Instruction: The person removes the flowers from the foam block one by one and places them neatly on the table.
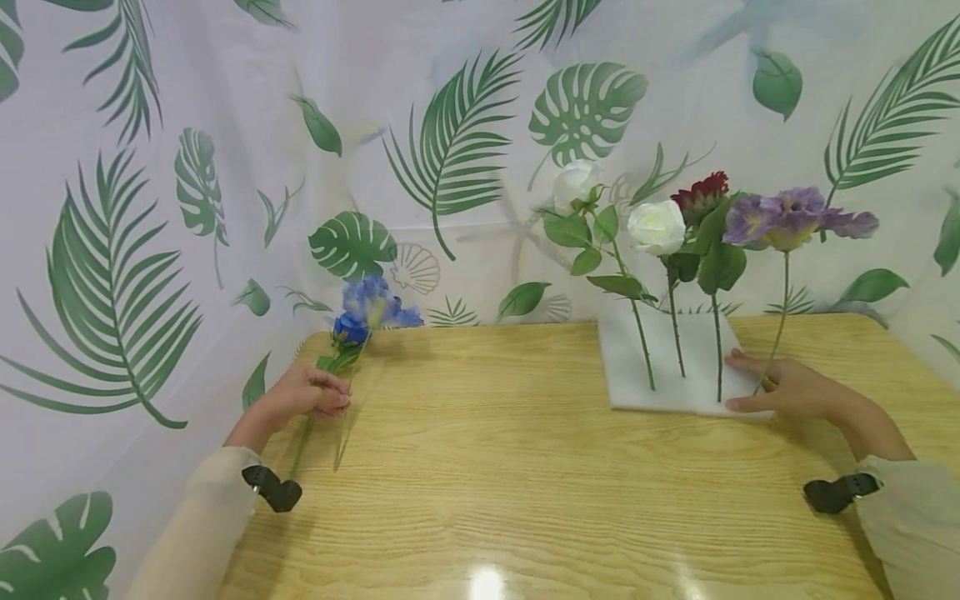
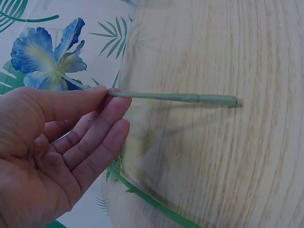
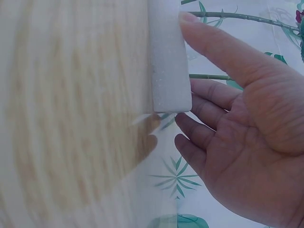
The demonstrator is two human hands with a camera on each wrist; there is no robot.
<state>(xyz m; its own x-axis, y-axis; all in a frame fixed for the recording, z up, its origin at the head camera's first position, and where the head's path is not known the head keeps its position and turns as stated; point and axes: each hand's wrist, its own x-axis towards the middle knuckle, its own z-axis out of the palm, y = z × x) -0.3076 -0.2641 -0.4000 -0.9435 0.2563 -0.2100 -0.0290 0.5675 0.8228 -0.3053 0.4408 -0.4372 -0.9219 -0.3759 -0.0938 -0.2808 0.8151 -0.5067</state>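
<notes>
My left hand (image 1: 311, 396) pinches the thin green stem of a blue-and-yellow artificial flower (image 2: 50, 54) between thumb and index finger. Its stem end sticks out past my fingers, above the table. Beside it, a blue rose (image 1: 349, 329) lies at the table's left side, its green stem (image 2: 152, 204) passing below my hand. My right hand (image 1: 795, 387) holds the near right corner of a white foam board (image 1: 630, 383), with the thumb on its near edge. Two white roses (image 1: 656, 227), a dark red flower (image 1: 701, 196) and a purple flower (image 1: 787, 217) stand upright in the board.
The wooden table (image 1: 480, 467) spreads between both hands. A white curtain (image 1: 465, 108) with green leaf prints hangs behind it and along the left. The standing flowers lean close to the back curtain. Black straps with cameras sit on both wrists.
</notes>
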